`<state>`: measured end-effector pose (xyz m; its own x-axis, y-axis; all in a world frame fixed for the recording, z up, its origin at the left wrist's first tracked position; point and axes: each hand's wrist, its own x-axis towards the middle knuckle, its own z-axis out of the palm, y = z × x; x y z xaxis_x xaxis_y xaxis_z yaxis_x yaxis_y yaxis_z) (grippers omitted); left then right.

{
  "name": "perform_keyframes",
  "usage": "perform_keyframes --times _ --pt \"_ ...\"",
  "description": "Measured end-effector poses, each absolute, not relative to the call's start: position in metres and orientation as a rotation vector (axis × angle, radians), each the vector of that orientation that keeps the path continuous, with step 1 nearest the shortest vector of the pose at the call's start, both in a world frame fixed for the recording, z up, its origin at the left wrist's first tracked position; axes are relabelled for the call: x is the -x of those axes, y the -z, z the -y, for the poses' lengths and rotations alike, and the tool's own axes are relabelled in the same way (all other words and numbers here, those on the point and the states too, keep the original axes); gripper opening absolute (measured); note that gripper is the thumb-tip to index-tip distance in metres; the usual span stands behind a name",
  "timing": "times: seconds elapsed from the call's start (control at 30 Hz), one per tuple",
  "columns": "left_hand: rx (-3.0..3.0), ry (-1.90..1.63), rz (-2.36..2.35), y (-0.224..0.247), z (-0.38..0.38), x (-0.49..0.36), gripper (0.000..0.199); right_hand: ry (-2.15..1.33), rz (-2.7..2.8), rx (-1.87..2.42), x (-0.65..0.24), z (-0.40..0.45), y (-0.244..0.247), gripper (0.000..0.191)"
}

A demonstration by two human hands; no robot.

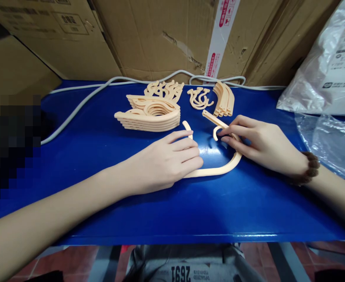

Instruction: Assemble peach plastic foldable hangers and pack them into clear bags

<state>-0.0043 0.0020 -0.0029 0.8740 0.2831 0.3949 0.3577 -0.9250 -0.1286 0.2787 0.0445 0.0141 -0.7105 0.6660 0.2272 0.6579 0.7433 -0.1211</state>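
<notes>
Beige plastic hanger parts lie under both hands on the blue table. My left hand (180, 156) has its fingers curled over one end of a curved hanger bar (216, 171); a rounded tip (186, 126) sticks up beyond those fingers. The bar bends up on the right to my right hand (253, 143), whose thumb and fingers pinch the hanger near a small curved hook (215, 134). A straight slotted arm (212, 117) points away from that hand. How the pieces join is hidden beneath the right fingers.
Behind the hands stand a stack of folded hangers (149, 122), a pile of curvy pieces (165, 91), loose hooks (200, 98) and stacked curved arms (224, 98). A white cable (81, 109) runs along the back. Cardboard boxes (160, 39) and a plastic bag (322, 74) border the table.
</notes>
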Motion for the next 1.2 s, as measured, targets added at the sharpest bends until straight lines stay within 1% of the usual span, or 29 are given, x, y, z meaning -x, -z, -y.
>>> perform_keyframes --times 0.37,0.53,0.63,0.83,1.1,1.2 --pt "2.805 0.623 0.495 0.0025 -0.0018 0.0044 0.024 -0.068 2.702 1.108 -0.276 -0.0424 -0.0193 0.029" --pt "2.888 0.516 0.63 0.006 -0.0005 0.0065 0.024 -0.069 2.695 1.148 -0.2762 -0.0426 -0.0193 0.03" --pt "2.943 0.518 0.72 0.0066 -0.0003 0.0078 0.023 -0.077 2.696 1.158 -0.2763 -0.0423 -0.0196 0.03" --pt "2.901 0.539 0.742 0.0021 -0.0017 0.0085 0.04 -0.036 2.687 1.172 -0.2764 -0.0426 -0.019 0.03" --pt "3.072 0.534 0.795 0.0069 -0.0012 0.0102 0.038 -0.044 2.679 1.214 -0.2749 -0.0417 -0.0184 0.03" --pt "3.113 0.5 0.858 0.0067 -0.0004 0.0099 0.041 -0.046 2.689 1.217 -0.2744 -0.0425 -0.0184 0.029"
